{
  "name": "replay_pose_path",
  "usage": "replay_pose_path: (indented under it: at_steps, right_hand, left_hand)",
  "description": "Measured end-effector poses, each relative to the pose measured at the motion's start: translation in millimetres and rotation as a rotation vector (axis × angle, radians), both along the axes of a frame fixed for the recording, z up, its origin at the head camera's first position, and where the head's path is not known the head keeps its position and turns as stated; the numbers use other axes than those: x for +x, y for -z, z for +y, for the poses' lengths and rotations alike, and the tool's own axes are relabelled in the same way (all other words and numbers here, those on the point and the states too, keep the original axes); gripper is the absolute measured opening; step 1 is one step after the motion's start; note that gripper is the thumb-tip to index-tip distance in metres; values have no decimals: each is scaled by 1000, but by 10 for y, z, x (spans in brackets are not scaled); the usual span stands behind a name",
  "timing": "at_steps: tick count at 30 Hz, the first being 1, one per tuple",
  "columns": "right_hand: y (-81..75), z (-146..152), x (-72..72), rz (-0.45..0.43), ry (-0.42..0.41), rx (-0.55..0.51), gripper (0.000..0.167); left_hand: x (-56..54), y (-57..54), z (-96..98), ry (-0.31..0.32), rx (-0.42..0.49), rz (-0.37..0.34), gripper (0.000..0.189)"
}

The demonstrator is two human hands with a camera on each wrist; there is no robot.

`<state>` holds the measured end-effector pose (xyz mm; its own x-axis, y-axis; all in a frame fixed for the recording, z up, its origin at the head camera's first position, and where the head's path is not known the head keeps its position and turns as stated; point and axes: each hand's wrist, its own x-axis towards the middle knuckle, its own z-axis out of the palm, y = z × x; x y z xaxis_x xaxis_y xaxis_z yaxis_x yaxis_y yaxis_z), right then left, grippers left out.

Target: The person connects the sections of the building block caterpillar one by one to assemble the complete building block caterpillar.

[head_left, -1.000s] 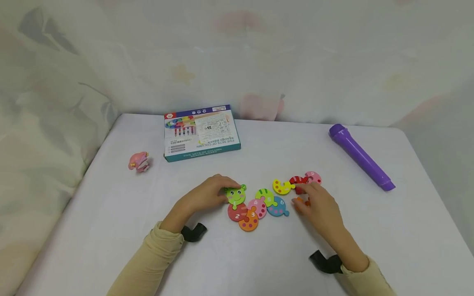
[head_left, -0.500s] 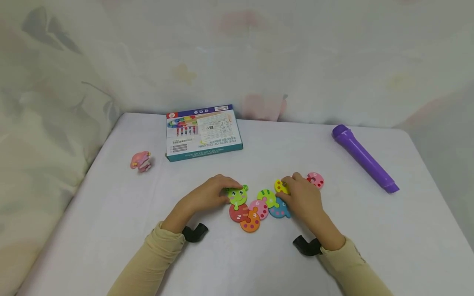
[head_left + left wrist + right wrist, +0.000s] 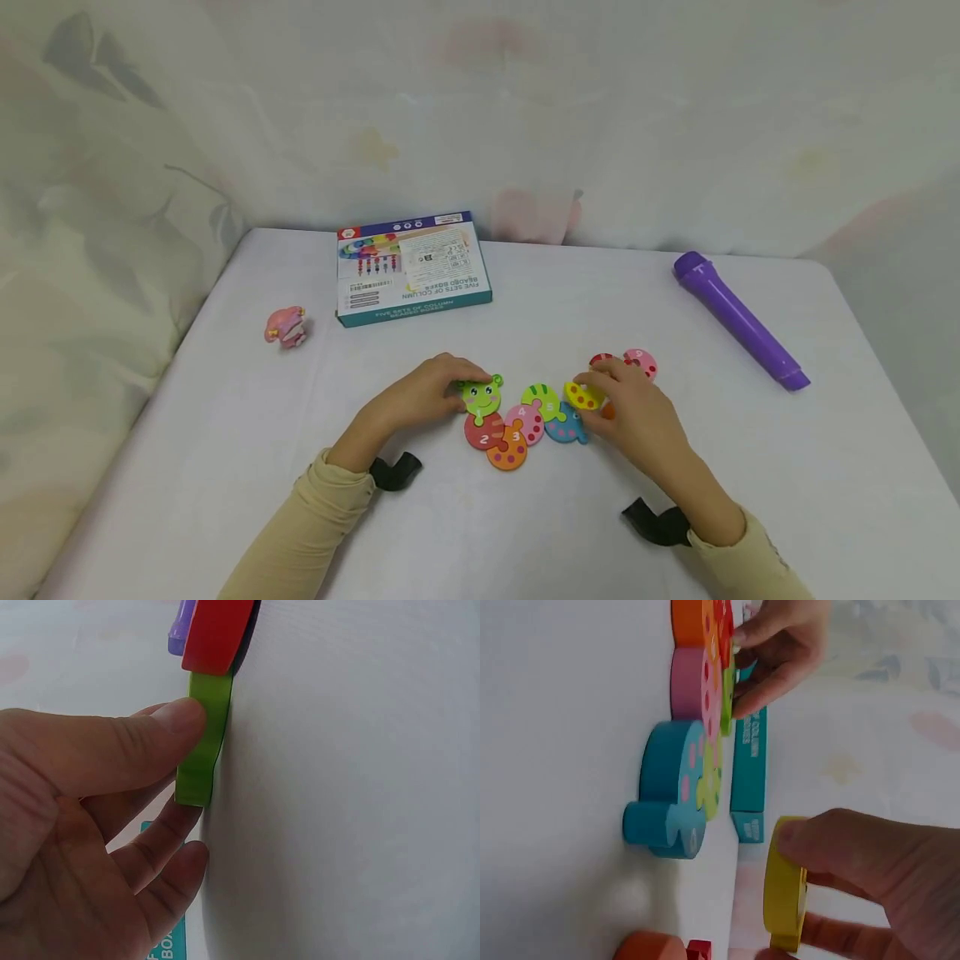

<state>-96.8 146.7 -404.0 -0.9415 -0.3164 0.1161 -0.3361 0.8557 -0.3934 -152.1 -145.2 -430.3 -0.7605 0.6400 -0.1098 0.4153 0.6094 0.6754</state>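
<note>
In the head view my left hand [image 3: 423, 390] pinches the edge of a green caterpillar-head puzzle piece [image 3: 482, 398] lying on the table. Thumb and fingers also grip this green piece [image 3: 208, 742] in the left wrist view. Joined to it runs a chain of numbered pieces: red [image 3: 480, 433], orange [image 3: 507, 457], pink [image 3: 531, 427], light green [image 3: 540, 402] and blue [image 3: 566, 428]. My right hand [image 3: 641, 412] pinches a yellow dotted puzzle piece [image 3: 583, 397], tilted above the table beside the blue end. Off the table, the yellow piece [image 3: 782, 889] shows in the right wrist view.
Behind the right hand lie a striped red piece [image 3: 601, 358] and a pink piece [image 3: 642, 362]. An orange piece [image 3: 609, 412] is mostly hidden by that hand. Farther back are a box [image 3: 414, 271], a purple toy microphone [image 3: 741, 321] and a pink figurine [image 3: 286, 327].
My right hand has come left over the yellow piece, taken hold of it and lifted it, then shifted slightly back right. The left hand keeps its place on the green head.
</note>
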Motion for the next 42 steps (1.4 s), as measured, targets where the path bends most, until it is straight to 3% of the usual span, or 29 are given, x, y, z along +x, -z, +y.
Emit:
replay_pose_path:
  at_steps: [6, 10, 21, 31, 37, 42]
  right_hand:
    - [-2, 57, 293, -106, -92, -147, 40]
    - [62, 46, 373, -158, -88, -133, 41]
    - [191, 72, 397, -77, -103, -5, 43]
    - [205, 31, 386, -110, -64, 101, 50]
    - [199, 58, 412, -139, -53, 81, 59]
    - [169, 180, 401, -72, -31, -12, 56]
  left_hand:
    - [5, -10, 3, 1, 0, -4, 41]
    - [8, -16, 2, -4, -5, -14, 42]
    - [8, -22, 3, -9, 0, -22, 42]
    - [0, -20, 10, -5, 5, -18, 41]
    - [0, -28, 15, -5, 0, -19, 41]
    - [4, -14, 7, -8, -4, -17, 41]
